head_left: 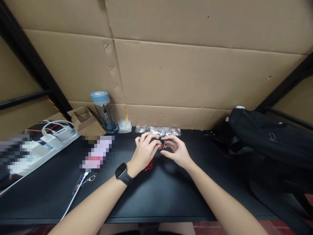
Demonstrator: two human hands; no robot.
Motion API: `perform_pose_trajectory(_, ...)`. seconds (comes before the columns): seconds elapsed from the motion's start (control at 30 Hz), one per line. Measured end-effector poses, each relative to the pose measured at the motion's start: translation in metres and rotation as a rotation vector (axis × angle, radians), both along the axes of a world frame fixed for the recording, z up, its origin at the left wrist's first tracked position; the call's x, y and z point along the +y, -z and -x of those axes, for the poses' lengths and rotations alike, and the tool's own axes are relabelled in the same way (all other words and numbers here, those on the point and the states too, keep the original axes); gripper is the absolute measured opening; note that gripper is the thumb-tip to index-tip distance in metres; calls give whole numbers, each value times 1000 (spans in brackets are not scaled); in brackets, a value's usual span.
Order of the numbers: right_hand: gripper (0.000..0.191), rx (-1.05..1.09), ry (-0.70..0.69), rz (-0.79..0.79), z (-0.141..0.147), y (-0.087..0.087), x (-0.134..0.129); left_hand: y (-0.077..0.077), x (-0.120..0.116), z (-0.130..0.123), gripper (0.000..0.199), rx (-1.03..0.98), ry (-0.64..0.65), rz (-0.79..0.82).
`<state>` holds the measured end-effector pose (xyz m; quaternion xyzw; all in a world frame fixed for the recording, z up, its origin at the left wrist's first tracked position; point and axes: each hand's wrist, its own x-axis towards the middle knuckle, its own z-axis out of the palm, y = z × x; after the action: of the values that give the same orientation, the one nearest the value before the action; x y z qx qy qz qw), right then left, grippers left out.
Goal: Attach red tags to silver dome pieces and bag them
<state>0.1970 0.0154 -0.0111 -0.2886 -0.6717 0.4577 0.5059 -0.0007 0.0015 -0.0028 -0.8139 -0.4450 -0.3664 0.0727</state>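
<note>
Over the black table, my left hand and my right hand meet around a small thin silvery ring with a red bit. The thumb and fingers of my left hand are pinched at its left side. My right thumb and fingers curve around its right side; the exact contact is partly hidden. Just below my left hand, a thin red cord lies in loops on the table, its upper end hidden by that hand. Behind the hands are several clear plastic packets with shiny round pieces and red bits.
A blue-lidded bottle and an open cardboard box stand at back left. Further left is a power strip; nearer lies a blurred-out phone-like object with a white cable. A black bag fills the right side.
</note>
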Motion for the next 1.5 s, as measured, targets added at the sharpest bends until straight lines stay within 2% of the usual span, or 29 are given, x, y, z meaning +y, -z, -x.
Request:
perform_pose_trajectory(0.13, 49, -5, 4, -2, 0, -1, -1, 0, 2, 3, 13, -60, 20, -25)
perform_pose_trajectory(0.33, 49, -28, 23, 1, 3, 2, -2, -1, 0, 2, 13, 56, 21, -70)
perform_pose_trajectory(0.47, 50, 4, 38, 43, 6, 6, -1, 0, 0, 1, 12, 47, 15, -74)
perform_pose_trajectory(0.6, 35, -11, 9, 115, 5, 8, 2, 1, 3, 3, 11, -5, -6, -49)
perform_pose_trajectory(0.7, 20, -159, 30, 36, 1, 6, 3, 2, 4, 4, 11, -40, -11, -38)
perform_pose_trajectory(0.83, 20, -337, 119, -138, -1, 1, 2, 4, 4, 2, 11, -72, 13, -12)
perform_pose_trajectory(1.03, 13, -501, 154, -246, -6, 1, 4, 0, 7, 6, 20, -125, 48, 124)
perform_pose_trajectory(1.13, 7, -602, 166, -324, -10, 2, 6, 0, 10, 10, 26, -57, 122, 214)
perform_pose_trajectory(1.27, 7, -602, 158, -339, -13, 0, 7, 9, 13, 13, 25, 96, 192, 287)
perform_pose_trajectory(1.4, 9, -605, 160, -344, -16, -1, 9, 17, 18, 15, 24, 156, 202, 321)
perform_pose_trajectory(1.5, 9, -684, 174, -368, -20, 2, 13, 17, 27, 26, 24, 158, 171, 311)
